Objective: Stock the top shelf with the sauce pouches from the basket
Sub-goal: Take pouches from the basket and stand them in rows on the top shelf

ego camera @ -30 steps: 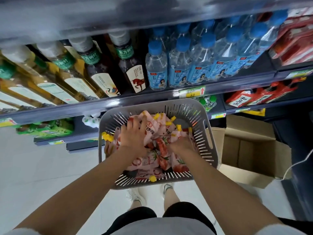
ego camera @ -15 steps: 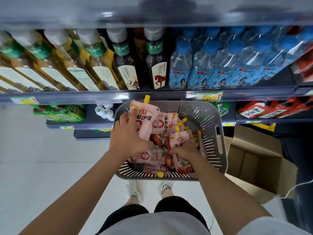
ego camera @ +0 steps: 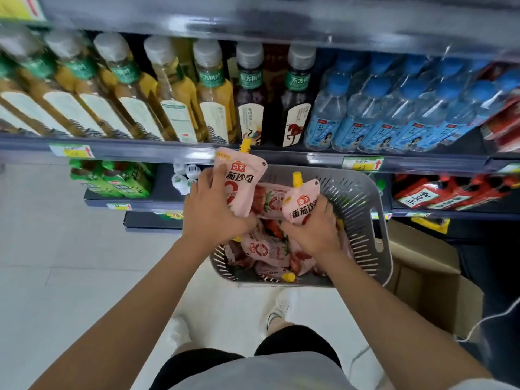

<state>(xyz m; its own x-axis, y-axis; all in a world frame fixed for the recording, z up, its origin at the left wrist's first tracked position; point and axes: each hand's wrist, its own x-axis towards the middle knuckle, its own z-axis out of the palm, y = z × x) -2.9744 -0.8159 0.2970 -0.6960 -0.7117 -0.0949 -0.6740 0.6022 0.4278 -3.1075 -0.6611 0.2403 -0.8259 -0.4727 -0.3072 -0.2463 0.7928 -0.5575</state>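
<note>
Above the basket [ego camera: 363,209], over its far-left rim, the left hand [ego camera: 213,212] grips the left pouch [ego camera: 242,178]; fingers curl over the printed face, thumb hidden behind; spout cap points up, so the pouch is probably already oriented to stand on a shelf. Over the middle of the basket, the right hand [ego camera: 312,229] holds the right pouch [ego camera: 302,205] by its lower half, fingers wrapped around it, spout also up; this pouch sits lower, barely clear of the heap. One pouch per hand: judged as a way to halve the trips. Inside the basket the loose pouches [ego camera: 267,249] lie jumbled, spouts every way; plenty left, so stocking looks far from done. What supports the basket cannot be told; a cardboard box [ego camera: 427,277] sits just right of and below it. Beyond the basket's far rim stand tea bottles [ego camera: 213,108] and, further right, water bottles [ego camera: 394,108]. High above the basket the top shelf [ego camera: 281,21] shows only its blurred front edge; its surface is out of view. Next move calls for a long upward reach; risk: soft pouches may slump once released.
</note>
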